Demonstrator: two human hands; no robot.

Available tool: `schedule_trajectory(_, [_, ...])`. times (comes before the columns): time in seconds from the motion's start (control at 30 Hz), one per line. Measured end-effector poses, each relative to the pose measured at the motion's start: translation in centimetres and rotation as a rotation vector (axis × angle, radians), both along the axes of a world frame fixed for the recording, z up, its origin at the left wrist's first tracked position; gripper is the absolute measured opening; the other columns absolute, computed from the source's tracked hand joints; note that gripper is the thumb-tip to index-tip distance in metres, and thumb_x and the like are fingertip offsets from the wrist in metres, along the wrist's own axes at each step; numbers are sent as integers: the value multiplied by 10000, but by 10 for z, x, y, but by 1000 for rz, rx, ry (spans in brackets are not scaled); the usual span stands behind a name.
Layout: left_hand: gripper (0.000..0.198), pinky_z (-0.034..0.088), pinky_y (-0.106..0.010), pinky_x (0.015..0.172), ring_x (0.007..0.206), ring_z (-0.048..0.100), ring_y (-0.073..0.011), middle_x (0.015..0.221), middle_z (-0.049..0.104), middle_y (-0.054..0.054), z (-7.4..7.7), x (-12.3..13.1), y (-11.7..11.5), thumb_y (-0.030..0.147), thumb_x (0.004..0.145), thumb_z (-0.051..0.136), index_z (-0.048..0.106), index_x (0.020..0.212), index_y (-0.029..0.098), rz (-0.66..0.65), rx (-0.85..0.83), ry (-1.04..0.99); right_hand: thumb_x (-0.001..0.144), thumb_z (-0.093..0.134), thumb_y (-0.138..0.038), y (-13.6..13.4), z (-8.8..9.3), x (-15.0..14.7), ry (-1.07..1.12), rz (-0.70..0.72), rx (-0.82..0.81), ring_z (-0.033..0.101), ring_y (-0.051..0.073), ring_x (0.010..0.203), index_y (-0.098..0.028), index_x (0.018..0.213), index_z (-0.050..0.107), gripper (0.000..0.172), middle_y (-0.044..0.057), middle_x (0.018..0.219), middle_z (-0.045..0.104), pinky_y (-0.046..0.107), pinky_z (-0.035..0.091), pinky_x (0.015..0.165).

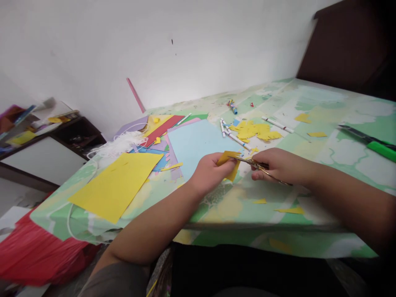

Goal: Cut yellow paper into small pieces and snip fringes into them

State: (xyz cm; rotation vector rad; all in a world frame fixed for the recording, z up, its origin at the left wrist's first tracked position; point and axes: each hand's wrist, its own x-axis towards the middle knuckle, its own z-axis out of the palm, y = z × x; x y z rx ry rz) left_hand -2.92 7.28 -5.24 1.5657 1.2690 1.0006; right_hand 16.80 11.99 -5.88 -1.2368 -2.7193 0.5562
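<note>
My left hand (210,173) pinches a small piece of yellow paper (230,156) above the near middle of the table. In my right hand (278,165) is a pair of scissors (258,166), its blades pointing left and lying against that paper. Whether the blades are fully closed cannot be made out. Beyond the hands lies a heap of fringed yellow paper pieces (253,131). A light blue sheet (198,142) is flat just past my left hand, and a larger yellow sheet (116,183) rests farther left.
White markers (236,139) lie near the heap. A green-handled cutter (368,140) is at the right. White string (123,142) is bundled at the left beside a red strip (163,130). Yellow scraps (289,210) dot the near edge. A red bag (40,251) sits below the table.
</note>
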Motion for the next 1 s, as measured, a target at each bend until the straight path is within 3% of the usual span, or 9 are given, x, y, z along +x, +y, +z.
schedule_trajectory(0.67, [256,380,-225,583,615,476,-89,658,543,13,-7,-2,7,372,670,607,626,788,146,-11,-62,-144,683,412,-688,7,-3,2,2,-54,56,435,137,548,-204,607,447,492,0,579,485,242,253,490])
schedule_trajectory(0.83, [262,406,-238,578,578,509,-90,641,573,3,-4,-1,8,356,636,645,613,757,126,-9,-158,-257,691,409,-676,10,-4,3,8,-79,70,441,147,567,-208,623,450,474,7,600,498,246,274,504])
schedule_trajectory(1.0, [217,406,-247,607,586,523,-95,620,593,-6,-1,0,6,341,663,623,604,681,126,-6,-129,-282,693,406,-671,9,-6,3,10,-86,78,435,143,556,-208,618,434,470,4,595,495,246,268,500])
